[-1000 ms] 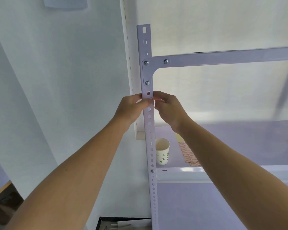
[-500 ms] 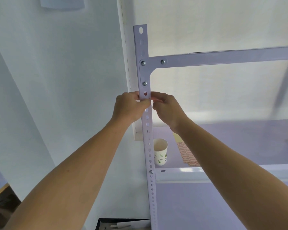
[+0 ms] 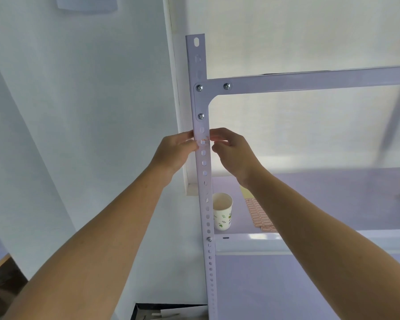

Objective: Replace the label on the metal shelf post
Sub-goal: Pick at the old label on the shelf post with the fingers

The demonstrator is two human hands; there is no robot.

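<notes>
A white perforated metal shelf post [image 3: 204,172] rises through the middle of the view. A small white label with a red border [image 3: 204,139] sits on the post's face just below the bracket screws. My left hand [image 3: 174,152] touches the post's left edge at the label, thumb and fingertips on it. My right hand [image 3: 232,151] is at the post's right edge, fingertips pinched at the label's right end. How firmly the label sticks to the metal cannot be told.
A paper cup with a leaf print [image 3: 222,211] stands on the white shelf [image 3: 333,239] right of the post, beside a sheet of red-bordered labels [image 3: 259,215]. A horizontal beam [image 3: 310,79] crosses above. A dark box [image 3: 169,312] lies at the bottom; a wall is at left.
Both hands have drawn slightly apart off the post's face, uncovering the red-bordered label between them. The view has shifted a little; the hands stay at the same height on the post.
</notes>
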